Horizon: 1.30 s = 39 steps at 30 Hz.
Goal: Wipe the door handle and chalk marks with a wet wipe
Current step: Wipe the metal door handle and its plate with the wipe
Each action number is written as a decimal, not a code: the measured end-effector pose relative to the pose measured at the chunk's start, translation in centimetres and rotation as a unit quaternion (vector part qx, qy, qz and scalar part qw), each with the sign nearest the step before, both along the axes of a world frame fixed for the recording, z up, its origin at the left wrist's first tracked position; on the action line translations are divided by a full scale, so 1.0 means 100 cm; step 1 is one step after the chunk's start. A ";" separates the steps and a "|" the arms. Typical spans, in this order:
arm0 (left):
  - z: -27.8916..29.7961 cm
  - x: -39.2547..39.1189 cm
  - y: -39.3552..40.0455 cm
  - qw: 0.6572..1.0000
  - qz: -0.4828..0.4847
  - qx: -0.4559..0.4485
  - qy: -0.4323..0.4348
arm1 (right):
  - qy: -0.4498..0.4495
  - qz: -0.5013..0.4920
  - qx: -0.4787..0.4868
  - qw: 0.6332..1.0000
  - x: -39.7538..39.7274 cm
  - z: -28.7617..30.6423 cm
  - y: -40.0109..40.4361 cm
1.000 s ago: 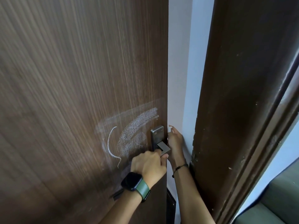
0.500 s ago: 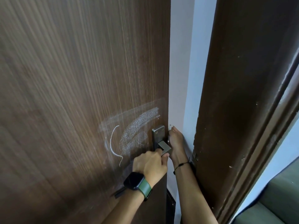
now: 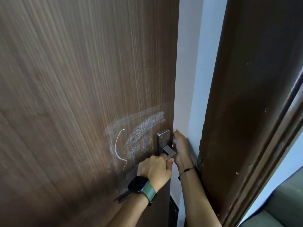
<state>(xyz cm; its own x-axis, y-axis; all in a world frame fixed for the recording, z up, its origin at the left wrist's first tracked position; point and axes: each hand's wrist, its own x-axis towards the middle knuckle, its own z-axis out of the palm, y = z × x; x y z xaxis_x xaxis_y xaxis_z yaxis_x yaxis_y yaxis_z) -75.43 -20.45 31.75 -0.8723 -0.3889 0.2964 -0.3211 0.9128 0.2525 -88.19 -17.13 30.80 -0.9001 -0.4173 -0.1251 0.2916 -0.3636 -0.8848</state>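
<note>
On the door (image 3: 82, 95), unreadable chalk marks (image 3: 139, 135), no lettering

Soft, dim daylight spills through the gap beside the dark brown wood-grain door (image 3: 73, 95), whose left part smears with motion blur; edges bow from wide-angle distortion.

Left hand (image 3: 155, 167) curled closed, right hand (image 3: 180, 145) reaching forward, fingers bent

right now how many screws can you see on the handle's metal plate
2, both at the top of the metal plate: one near its upper left corner, one near its upper right. The left hand covers the plate's lower end, so more may be hidden.
</note>
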 end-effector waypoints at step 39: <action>0.001 0.006 0.015 1.000 -0.011 0.000 0.004 | -0.018 -0.150 -0.006 0.988 0.083 -0.009 0.037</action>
